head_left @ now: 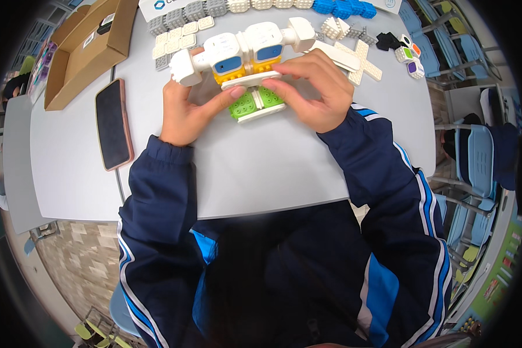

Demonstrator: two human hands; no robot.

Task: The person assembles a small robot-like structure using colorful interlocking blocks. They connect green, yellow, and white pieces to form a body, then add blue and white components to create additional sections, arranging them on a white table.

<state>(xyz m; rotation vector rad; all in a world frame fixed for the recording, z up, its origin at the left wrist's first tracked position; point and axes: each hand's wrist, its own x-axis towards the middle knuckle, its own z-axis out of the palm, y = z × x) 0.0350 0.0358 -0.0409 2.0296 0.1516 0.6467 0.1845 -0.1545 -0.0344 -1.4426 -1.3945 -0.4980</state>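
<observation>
Both hands hold a block assembly [248, 52] over the near part of the table. White modules with blue panels top it, yellow blocks [242, 73] come under them, then a white plate [251, 79] and green studded blocks [243, 105] at the bottom. My left hand [182, 113] grips its left side, the thumb at the left end of the white plate and the other fingers hidden behind. From the right, my right hand [321, 93] pinches the plate, with thumb and index finger against its right end. White round-ended pieces stick out at both sides of the assembly.
A phone [114, 124] lies left of my left hand, below an open cardboard box [90, 52]. Rows of grey, white and blue blocks [343, 8] line the far side. White beams [362, 62] and small cubes [414, 68] sit at the far right. Chairs [480, 159] stand beyond the table.
</observation>
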